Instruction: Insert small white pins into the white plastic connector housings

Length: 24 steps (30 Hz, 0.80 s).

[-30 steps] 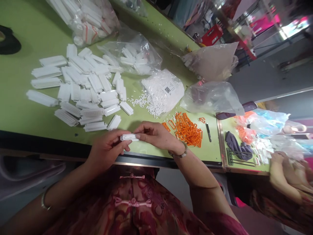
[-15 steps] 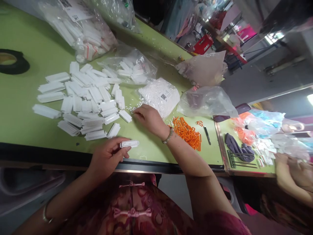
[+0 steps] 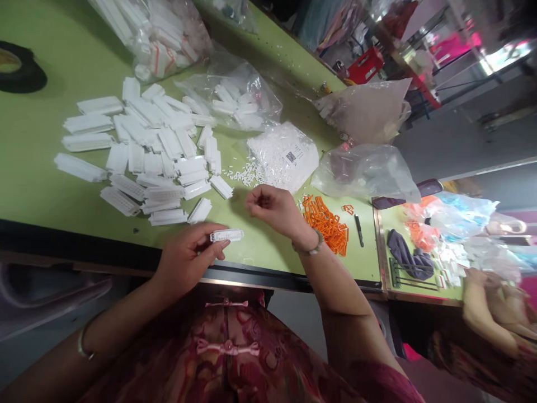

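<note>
Near the table's front edge, my left hand (image 3: 188,254) grips a white plastic piece (image 3: 227,235) between thumb and fingers. My right hand (image 3: 274,207) is up and to the right of it, fingers curled and pinched together; whatever they hold is too small or hidden to make out. Just beyond the right hand lie tiny white parts (image 3: 248,173), scattered beside a clear bag of them (image 3: 285,157). A heap of white plastic pieces (image 3: 161,148) spreads to the left. Orange clips (image 3: 326,224) are piled right of my right wrist.
Clear bags (image 3: 172,33) with white parts lie at the back left, near a black roll (image 3: 25,70). A black pen-like tool (image 3: 359,230) lies right of the clips. At the far right, another person's hands (image 3: 486,291) are by a neighbouring table with bags and a dark cloth (image 3: 409,254).
My right hand has drawn back from the tiny white parts toward me, nearer the white piece in my left hand. The view has shifted slightly.
</note>
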Available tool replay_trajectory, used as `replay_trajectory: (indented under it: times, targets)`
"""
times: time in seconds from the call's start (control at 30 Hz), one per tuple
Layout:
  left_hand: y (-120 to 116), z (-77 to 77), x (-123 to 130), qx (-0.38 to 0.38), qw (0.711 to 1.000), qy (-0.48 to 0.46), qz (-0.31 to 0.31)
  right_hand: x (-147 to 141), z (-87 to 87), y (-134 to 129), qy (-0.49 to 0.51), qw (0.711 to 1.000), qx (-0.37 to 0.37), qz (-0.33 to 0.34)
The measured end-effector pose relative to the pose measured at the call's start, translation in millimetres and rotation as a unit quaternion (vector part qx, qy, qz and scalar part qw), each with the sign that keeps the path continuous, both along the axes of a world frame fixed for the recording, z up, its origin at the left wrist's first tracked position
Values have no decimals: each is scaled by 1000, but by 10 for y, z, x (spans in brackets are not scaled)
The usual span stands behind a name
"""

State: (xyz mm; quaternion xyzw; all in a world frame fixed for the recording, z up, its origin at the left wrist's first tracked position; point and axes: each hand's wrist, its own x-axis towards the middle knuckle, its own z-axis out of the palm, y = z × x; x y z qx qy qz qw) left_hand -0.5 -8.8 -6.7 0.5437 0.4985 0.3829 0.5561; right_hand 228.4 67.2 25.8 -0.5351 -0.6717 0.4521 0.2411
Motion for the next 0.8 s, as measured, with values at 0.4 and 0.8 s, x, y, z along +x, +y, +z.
replay_trajectory:
  times: [0.4,0.8]
  targets:
    - [-4,30,-1,24,999,36,-1,29,-43,-512,101,994,-37,31]
    - [3,23,-16,29,999,37,-15,-25,-56,-478,90,991,-85,56]
